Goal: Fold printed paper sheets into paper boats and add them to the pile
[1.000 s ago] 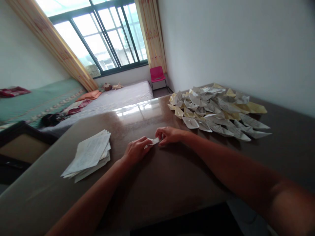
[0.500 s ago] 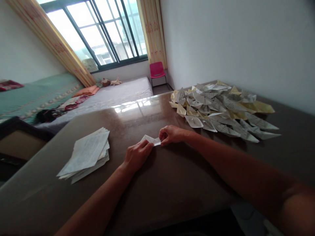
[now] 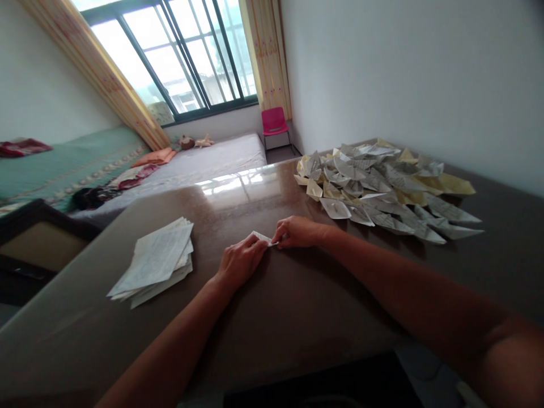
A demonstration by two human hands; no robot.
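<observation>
A small folded sheet of paper [image 3: 261,237] lies on the brown table [image 3: 272,306], its peak pointing away from me. My left hand [image 3: 242,258] presses over its left part with the fingers together, covering much of it. At its right end my right hand [image 3: 293,232] pinches the paper's near edge between thumb and forefinger. Left of my hands lies a stack of loose printed sheets [image 3: 155,258]. To the right spreads a heap of folded paper boats [image 3: 378,181], some grey with print and some yellowish.
Behind the table stands a bed [image 3: 221,153] with an orange cloth [image 3: 155,157] and soft toys. A pink chair [image 3: 274,122] is by the curtain [image 3: 266,56]. A white wall [image 3: 403,68] borders the right side; a dark wooden chair [image 3: 34,249] is at left.
My right hand has moved slightly left along the paper's edge, toward my left hand, and the white strip between them shows less. The view has shifted a little left.
</observation>
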